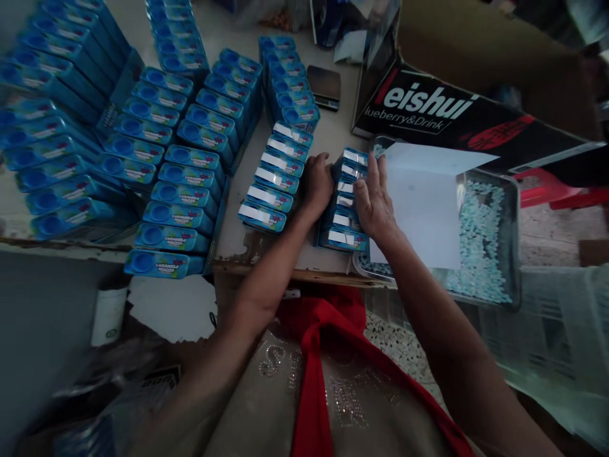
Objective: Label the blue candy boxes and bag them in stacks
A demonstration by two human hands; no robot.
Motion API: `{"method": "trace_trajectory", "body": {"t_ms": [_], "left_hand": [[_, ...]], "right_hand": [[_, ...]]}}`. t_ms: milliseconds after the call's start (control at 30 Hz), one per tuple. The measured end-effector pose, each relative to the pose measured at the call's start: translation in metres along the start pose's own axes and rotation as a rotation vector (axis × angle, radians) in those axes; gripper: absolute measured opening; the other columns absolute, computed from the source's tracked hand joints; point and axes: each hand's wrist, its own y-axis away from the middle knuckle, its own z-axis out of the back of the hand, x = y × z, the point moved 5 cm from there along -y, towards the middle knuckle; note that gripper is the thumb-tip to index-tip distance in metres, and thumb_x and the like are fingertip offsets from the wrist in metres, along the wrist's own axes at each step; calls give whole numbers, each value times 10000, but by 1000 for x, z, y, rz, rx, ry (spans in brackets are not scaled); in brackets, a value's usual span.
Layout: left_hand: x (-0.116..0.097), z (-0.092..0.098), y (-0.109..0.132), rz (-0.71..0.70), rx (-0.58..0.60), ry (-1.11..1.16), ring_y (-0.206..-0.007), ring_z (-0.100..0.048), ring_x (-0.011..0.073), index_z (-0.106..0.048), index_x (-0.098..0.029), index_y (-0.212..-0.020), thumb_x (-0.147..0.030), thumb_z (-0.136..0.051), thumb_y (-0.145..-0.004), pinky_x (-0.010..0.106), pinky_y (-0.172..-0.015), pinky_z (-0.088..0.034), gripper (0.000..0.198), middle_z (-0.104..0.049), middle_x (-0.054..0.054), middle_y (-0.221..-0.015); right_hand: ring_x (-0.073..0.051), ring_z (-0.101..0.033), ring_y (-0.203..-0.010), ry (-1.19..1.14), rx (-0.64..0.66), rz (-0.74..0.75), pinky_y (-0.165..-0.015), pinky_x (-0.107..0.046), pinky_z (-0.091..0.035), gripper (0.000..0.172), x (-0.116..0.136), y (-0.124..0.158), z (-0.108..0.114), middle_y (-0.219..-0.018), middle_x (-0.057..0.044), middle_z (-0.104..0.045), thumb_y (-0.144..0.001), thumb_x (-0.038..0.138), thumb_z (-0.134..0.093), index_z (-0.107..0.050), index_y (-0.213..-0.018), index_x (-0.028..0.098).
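Observation:
A short row of blue candy packs [345,220], each with a white strip on its top, stands at the table's front edge between my two hands. My left hand [320,183] is against the row's left side, fingers bent near its far end and partly hidden. Along the right side lies my right hand [378,200], fingers stretched forward and thumb over the pack tops. Together the hands clasp the row. Just left of my left hand is another row of blue packs [271,179] with white strips.
Many rows of blue packs [174,216] fill the table's left side. To the right, a metal tray [516,254] holds small pale-blue candies [480,241] and a white sheet [423,203]. A large black carton [457,117] stands behind it. A dark flat case [324,86] lies at the back.

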Motion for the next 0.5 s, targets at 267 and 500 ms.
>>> {"method": "trace_trajectory", "body": {"t_ms": [267,500], "left_hand": [[2,21,80,-45,8,-83,-1283,-662,229,-705,-214,-1250,-201,-485,-1069,385,-1156,-509,285,-740,128,-1312],[8,55,118,-49,72,-57,-1347,-664,271,-647,-182,-1406,-243,-428,-1081,460,-1186,-502,397,-708,168,-1418]], "right_hand": [[-356,-129,-1680,-152,-78,-5,-1300,-680,-258,877,-4,-3,-7,-1816,-52,-151,-996,840,-253,-210,-1725,355],[-301,-384,-1602,-574,-182,-215,-1299,-602,-334,856,-3,23,-5,-1734,-99,-387,-1023,801,-218,-157,-1735,329]]}}
